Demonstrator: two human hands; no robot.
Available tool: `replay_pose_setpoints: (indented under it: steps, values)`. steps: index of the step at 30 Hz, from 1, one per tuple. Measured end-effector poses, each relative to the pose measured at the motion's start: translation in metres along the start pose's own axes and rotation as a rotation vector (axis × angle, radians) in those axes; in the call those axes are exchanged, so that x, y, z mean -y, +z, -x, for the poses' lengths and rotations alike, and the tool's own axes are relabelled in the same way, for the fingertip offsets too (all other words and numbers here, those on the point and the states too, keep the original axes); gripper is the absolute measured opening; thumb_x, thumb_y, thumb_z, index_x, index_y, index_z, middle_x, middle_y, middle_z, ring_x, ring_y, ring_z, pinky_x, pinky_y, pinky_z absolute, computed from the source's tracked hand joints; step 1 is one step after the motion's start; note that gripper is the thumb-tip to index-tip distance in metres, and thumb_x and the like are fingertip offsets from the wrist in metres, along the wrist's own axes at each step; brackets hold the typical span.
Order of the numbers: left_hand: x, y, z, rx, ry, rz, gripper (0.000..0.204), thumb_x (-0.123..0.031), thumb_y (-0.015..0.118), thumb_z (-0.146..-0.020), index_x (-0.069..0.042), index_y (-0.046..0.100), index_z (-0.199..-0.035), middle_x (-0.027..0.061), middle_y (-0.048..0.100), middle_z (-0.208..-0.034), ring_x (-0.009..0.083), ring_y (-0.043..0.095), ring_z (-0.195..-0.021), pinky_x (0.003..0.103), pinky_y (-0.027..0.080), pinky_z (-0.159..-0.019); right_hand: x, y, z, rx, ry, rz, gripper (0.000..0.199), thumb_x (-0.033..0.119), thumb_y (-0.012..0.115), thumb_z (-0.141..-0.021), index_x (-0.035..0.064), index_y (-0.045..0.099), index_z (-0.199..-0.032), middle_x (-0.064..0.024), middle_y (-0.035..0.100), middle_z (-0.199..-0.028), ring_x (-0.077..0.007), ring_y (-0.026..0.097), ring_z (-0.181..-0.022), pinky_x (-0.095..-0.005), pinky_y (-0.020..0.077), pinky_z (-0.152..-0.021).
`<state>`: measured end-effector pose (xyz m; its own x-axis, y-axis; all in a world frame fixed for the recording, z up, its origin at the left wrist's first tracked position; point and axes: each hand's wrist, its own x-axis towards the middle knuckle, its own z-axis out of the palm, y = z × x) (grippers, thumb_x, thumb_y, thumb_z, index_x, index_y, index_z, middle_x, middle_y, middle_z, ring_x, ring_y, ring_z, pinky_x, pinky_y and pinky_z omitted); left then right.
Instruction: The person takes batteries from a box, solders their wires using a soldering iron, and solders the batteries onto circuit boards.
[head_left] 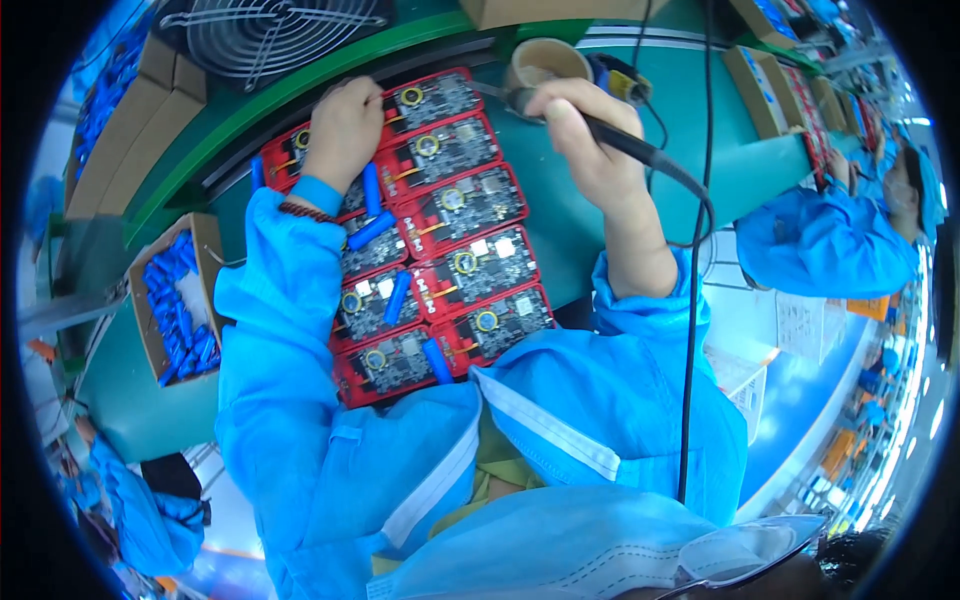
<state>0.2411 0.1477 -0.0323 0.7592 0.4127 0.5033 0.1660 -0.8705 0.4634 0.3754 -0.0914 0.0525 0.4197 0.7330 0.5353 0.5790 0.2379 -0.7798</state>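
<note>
My right hand (590, 135) grips a soldering iron (625, 143) with a black handle and cord. Its thin metal tip points left, by the far right corner of a group of red trays (412, 218). Green-black circuit boards (480, 257) sit in these trays in two columns, each with a round yellow-ringed part. At the far end of the left column, my left hand (345, 125) is closed over a board, its fingertips bent down; what they hold is hidden. Blue cylindrical cells (372, 231) lie across several boards of that column, close to my left wrist.
A cardboard box of blue cells (142, 300) stands left on the green bench (150, 405). A metal-grilled fan (270, 35) is at the far left. A tan cup-shaped container (515, 72) stands near the iron. A black cable (700, 260) hangs at right, where a co-worker (825, 240) sits.
</note>
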Motion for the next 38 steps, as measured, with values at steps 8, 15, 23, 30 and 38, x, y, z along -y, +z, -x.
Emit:
replay_pose_setpoints:
  steps: [8,15,23,30,38]
  values:
    - [-0.016,-0.022,0.007,0.098,-0.090,-0.050,0.011,-0.011,0.055,-0.083,-0.002,0.058,-0.089,0.0182,0.060,-0.087,0.0367,0.055,-0.087,0.045,0.043,-0.079,0.035,-0.099,0.066,-0.293,0.085,0.318,0.015,0.009,0.052,-0.090,-0.0012,0.064,-0.088,-0.0020,0.057,-0.070,-0.0054,0.044,-0.057,-0.0209,0.0323,-0.050]
    - [-0.080,-0.109,0.045,0.187,0.004,-0.019,0.021,-0.009,0.056,-0.084,0.000,0.058,-0.103,0.0178,0.057,-0.105,0.0352,0.053,-0.101,0.039,0.042,-0.088,0.099,-0.150,0.101,-0.414,-0.139,0.447,0.028,0.020,0.052,-0.091,-0.0058,0.062,-0.085,-0.0055,0.055,-0.068,-0.0076,0.044,-0.053,-0.0224,0.0302,-0.048]
    - [-0.126,-0.181,0.138,0.140,-0.300,0.068,0.013,-0.003,0.052,-0.086,0.002,0.056,-0.096,0.0135,0.057,-0.098,0.0242,0.055,-0.093,0.031,0.043,-0.082,0.042,-0.143,0.093,-0.351,0.032,0.237,0.020,0.014,0.051,-0.093,-0.0005,0.064,-0.090,0.0010,0.053,-0.067,-0.0032,0.044,-0.057,-0.0190,0.0302,-0.048]
    - [-0.138,-0.184,0.249,0.102,-0.631,0.088,0.010,-0.002,0.053,-0.087,0.002,0.055,-0.095,0.0102,0.055,-0.092,0.0179,0.054,-0.084,0.027,0.043,-0.073,-0.028,-0.101,0.053,-0.307,0.177,0.128,0.020,0.016,0.052,-0.093,0.0009,0.063,-0.088,0.0006,0.048,-0.058,-0.0044,0.043,-0.053,-0.0198,0.0299,-0.047]
    - [-0.150,-0.169,0.311,0.269,-1.050,0.573,0.021,-0.014,0.054,-0.090,-0.003,0.052,-0.108,0.0074,0.061,-0.100,0.0130,0.057,-0.086,0.023,0.043,-0.070,-0.061,-0.068,0.052,-0.464,0.510,-0.491,0.035,0.027,0.056,-0.092,0.0047,0.053,-0.119,-0.0081,0.063,-0.087,-0.0127,0.057,-0.076,-0.0264,0.0483,-0.065]
